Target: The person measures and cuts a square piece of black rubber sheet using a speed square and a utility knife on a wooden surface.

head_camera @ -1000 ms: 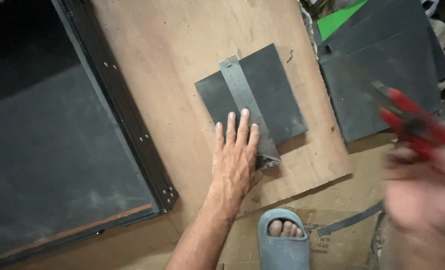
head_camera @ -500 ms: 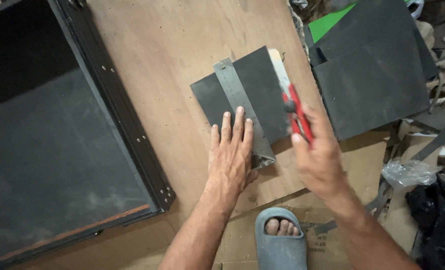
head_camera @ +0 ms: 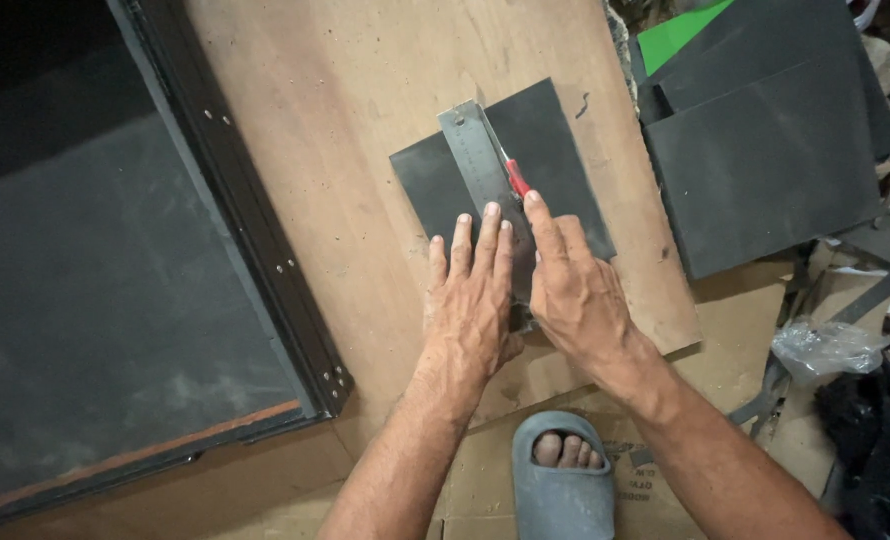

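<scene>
The right hand (head_camera: 577,290) has come in from the right edge of the view, where a second ago it was a blur carrying the red-handled knife (head_camera: 513,176); now it sits low on the work, knuckle to knuckle with the left hand (head_camera: 473,300). The knife, half a second back raised above the sheet, is now down along the right edge of the metal ruler (head_camera: 482,172). The left hand has barely shifted, flat as before.

The left hand is spread open, palm down, fingers pressing the near end of the ruler onto the dark sheet (head_camera: 555,160). The right hand is closed around the knife, forefinger stretched out along its back, the red handle poking out just ahead of that fingertip. The ruler runs away from the hands at a slight tilt, crossing the sheet from near edge to far edge. The sheet lies directly under and ahead of both hands.

All of this rests on a brown wooden board (head_camera: 365,130). Left of the left hand lies a big black-framed panel (head_camera: 235,210). Right of the right hand, more dark sheets (head_camera: 765,150) are stacked, with a green piece (head_camera: 677,35) showing beyond them. Below the hands, a foot in a grey sandal (head_camera: 562,480) stands on cardboard (head_camera: 485,480).
</scene>
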